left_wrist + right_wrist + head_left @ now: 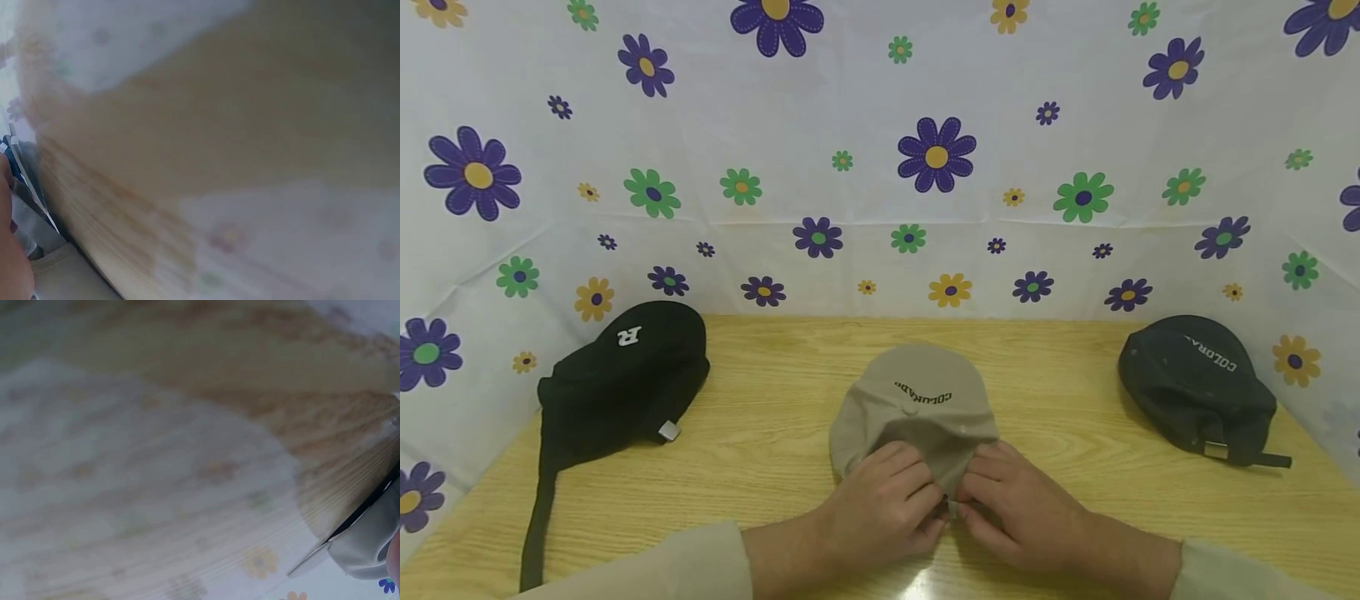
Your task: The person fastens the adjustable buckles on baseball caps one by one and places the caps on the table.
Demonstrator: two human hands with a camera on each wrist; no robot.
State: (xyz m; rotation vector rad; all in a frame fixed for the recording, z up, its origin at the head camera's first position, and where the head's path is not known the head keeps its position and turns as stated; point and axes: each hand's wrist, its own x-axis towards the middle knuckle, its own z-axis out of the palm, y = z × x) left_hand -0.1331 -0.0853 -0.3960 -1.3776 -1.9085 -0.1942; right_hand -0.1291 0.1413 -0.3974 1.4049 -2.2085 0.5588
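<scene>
A beige baseball cap (925, 375) with dark "COLORADO" lettering sits mid-table, its back strap side towards me. At that near edge, the left hand (883, 500) pinches the strap from one side. From the other side the right hand (1026, 508) pinches it too, thumb and fingers curled at the edge. A small metal buckle (951, 507) shows between the fingertips. The strap is mostly hidden behind the fingers. Beige cap fabric (62, 275) fills the lower left corner of the left wrist view; the right wrist view has the cap (362, 544) at its lower right.
On the left lies a black cap (625, 383) with a white "R", its long strap (537, 533) hanging towards the front. A dark navy cap (1195, 383) with "COLORADO" lettering rests at the right. Behind the wooden table (775, 367) hangs a flowered white cloth (850, 108).
</scene>
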